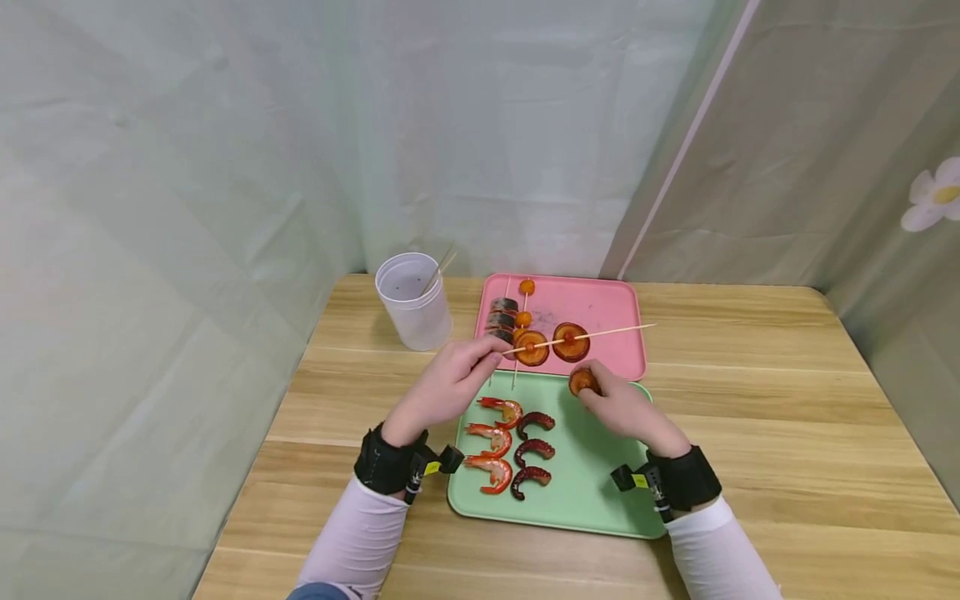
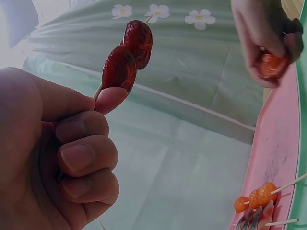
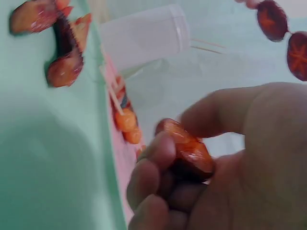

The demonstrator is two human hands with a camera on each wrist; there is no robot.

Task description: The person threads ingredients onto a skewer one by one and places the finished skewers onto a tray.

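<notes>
My left hand (image 1: 447,382) pinches one end of a wooden skewer (image 1: 618,331), which points to the right above the pink tray. Threaded on it are two brown shiitake mushroom caps, one (image 1: 532,348) near my fingers and another (image 1: 571,342) farther along. In the left wrist view the thumb and forefinger grip the stick just below the lower cap (image 2: 118,69), the other fingers curled in. A loose mushroom cap (image 3: 189,151) is held between the thumb and fingers of my right hand (image 1: 626,408), over the far right part of the green tray (image 1: 592,492).
Shrimp (image 1: 495,475) and dark curled tentacle pieces (image 1: 531,479) lie on the green tray's left half. Behind it, the pink tray (image 1: 600,300) bears a skewer of orange balls (image 1: 522,319) and one of grey-skinned fish slices (image 1: 501,321). A white cup (image 1: 420,322) with thin sticks (image 1: 441,271) stands back left.
</notes>
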